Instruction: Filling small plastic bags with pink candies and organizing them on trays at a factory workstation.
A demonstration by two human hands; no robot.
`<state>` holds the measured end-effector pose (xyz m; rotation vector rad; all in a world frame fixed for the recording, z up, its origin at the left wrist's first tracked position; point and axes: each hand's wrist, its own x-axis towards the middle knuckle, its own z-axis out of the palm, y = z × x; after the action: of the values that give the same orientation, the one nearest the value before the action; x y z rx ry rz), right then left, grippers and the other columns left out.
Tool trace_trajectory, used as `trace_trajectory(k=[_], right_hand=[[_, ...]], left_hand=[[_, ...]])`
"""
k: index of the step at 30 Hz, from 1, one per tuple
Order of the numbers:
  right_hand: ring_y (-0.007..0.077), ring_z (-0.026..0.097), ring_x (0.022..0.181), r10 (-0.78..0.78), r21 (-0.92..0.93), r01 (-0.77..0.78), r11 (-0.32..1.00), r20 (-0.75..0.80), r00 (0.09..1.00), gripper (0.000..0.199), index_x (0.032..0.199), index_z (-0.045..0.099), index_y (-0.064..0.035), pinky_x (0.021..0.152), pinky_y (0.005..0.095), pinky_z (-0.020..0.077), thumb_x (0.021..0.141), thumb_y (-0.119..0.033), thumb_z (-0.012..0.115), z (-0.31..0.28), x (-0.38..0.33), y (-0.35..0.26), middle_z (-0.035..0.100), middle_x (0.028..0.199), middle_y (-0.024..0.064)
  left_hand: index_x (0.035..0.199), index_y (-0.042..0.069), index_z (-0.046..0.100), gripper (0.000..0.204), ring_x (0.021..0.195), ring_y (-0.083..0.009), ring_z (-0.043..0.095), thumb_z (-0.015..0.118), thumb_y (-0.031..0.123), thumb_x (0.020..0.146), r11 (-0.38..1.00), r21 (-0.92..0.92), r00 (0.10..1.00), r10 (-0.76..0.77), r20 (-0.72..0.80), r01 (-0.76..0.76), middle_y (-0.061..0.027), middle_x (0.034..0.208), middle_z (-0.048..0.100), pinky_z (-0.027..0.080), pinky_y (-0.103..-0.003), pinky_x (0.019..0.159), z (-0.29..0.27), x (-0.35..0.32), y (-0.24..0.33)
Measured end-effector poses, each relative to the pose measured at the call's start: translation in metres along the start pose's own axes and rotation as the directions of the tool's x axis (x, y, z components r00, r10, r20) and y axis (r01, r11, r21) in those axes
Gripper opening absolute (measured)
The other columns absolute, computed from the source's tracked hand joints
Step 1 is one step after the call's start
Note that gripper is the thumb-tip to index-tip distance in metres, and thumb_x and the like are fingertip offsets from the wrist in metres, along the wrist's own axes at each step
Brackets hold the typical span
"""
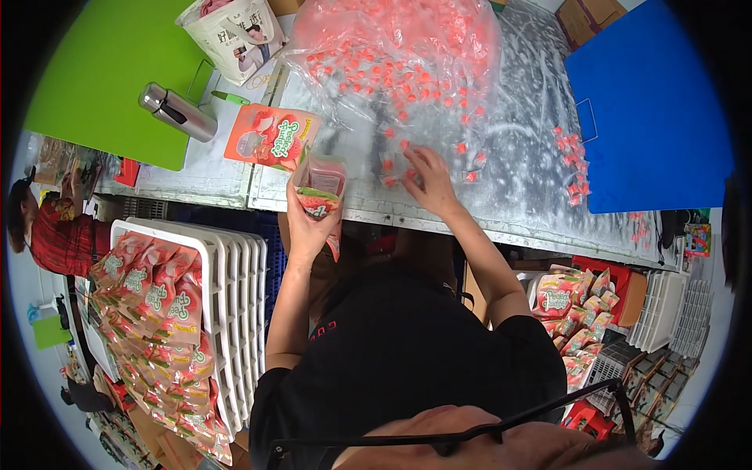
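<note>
My left hand [308, 229] grips a red and green stand-up pouch [323, 182] with a clear panel, its mouth gaping upward just in front of the table edge. On the metal tabletop my right hand [432, 186] has thumb and fingers curled around a small red candy [410, 173] in clear wrapping. A few more wrapped candies [388, 165] lie beside those fingertips. Behind them a large clear plastic bag [407, 35] spills many of the same candies. A flat pouch [270, 135] of the same print lies left of the one I hold.
A steel thermos [178, 112], a green-handled tool [230, 98] and a white printed bag [235, 39] occupy the left. Green [94, 78] and blue boards [658, 110] flank the table. Stacked white crates [235, 313] with pouches stand at left. Another person [63, 231] is beyond them.
</note>
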<state>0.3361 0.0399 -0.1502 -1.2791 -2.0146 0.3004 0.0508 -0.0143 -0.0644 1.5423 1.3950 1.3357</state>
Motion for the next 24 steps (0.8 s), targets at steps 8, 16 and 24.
trace_trajectory(k=[8,16,24], right_hand=[[0.0389,0.039,0.134,0.039,-0.105,-0.035,0.994,0.036,0.999,0.066,0.137,0.053,-0.0108,0.11,0.0528,0.0311,0.08,-0.037,0.074,0.001,0.012,-0.014,0.046,0.139,0.0157],[0.0395,0.032,0.14,0.008,-0.209,0.035,0.977,0.203,0.979,0.076,0.142,0.049,-0.0179,0.114,0.0619,0.0216,0.079,-0.053,0.073,0.014,0.018,-0.024,0.041,0.146,0.0133],[0.0327,0.059,0.098,-0.187,-0.105,0.207,0.973,0.174,0.967,0.034,0.106,0.069,-0.0146,0.076,0.0426,0.0507,0.076,-0.027,0.079,0.037,0.008,-0.009,0.061,0.106,0.0083]], left_hand=[[0.139,0.0,0.038,0.08,0.112,-0.0229,0.056,0.078,0.001,0.069,1.0,-0.001,1.0,-0.017,0.002,0.017,-0.0157,0.123,0.056,0.045,-0.035,0.098,0.001,0.0,0.002],[0.138,-0.001,0.038,0.08,0.111,-0.023,0.057,0.078,0.001,0.069,0.999,-0.036,0.999,-0.037,-0.001,0.037,-0.0153,0.121,0.057,0.045,-0.035,0.097,-0.001,-0.002,0.001],[0.144,0.003,0.038,0.09,0.128,-0.03,0.048,0.078,-0.001,0.063,0.999,-0.001,0.997,0.034,0.064,-0.034,-0.0179,0.138,0.045,0.038,-0.04,0.109,0.003,0.003,-0.001]])
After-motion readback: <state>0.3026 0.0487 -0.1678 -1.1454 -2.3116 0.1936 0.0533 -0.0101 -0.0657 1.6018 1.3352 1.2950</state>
